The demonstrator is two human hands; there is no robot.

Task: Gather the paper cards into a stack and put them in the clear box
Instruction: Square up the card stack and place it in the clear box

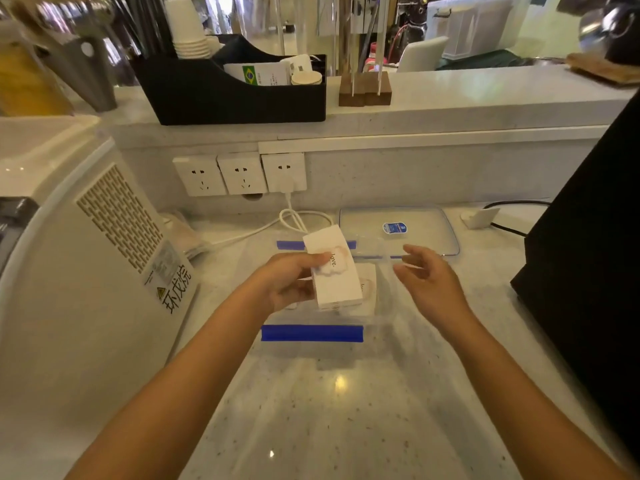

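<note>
Holding a stack of cards [334, 268] pinched in the left hand [294, 282] above the clear box [377, 327] — right hand [429, 278] spread, empty. Next, likely: lower the stack beside the card [367, 289] already inside.

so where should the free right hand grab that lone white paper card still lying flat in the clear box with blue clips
Probably by its right long edge, coming from above and from the right. The white paper card lies flat on the floor of the clear box with blue clips, its left part hidden under the card stack in the left hand. The open right hand hovers on the exposed side.
</note>
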